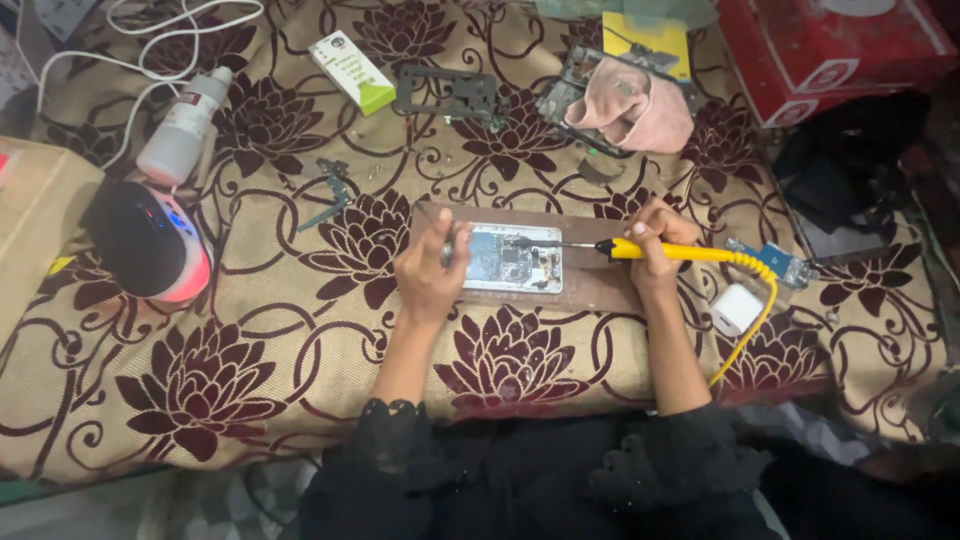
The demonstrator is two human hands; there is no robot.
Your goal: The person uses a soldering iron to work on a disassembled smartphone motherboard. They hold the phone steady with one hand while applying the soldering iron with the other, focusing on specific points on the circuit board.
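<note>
— Phone (515, 258), back off, flat on brown board (600, 290), middle of flowered cloth (250, 330). Board lying square before the body.

— Hands?

— Left hand (430, 270) closed narrow on a small dark tool, probably tweezers (447, 252), at the phone's left edge. Right hand (655, 240) wrapped around yellow iron (670, 252), tip reaching left onto the circuit board inside the phone.

— Advice for doing it well?

— Rest both wrists on the board for steadiness. Touch with the tip only, briefly, on one joint at a time. Keep tweezers pinning the part down, clear of the hot tip. Mind the yellow cord (750, 320): curling down past white charger (736, 308), likely to drag the handle if snagged.

— Clutter nearby?

— Pink rag (635, 110) over a frame at the top, green-white box (352, 70), white bottle (185, 125) at left, round speaker (150, 240) with red glow beside it. All well apart from the phone. Blue part (775, 262) just beyond the iron's handle, worth keeping away from the cord.
</note>
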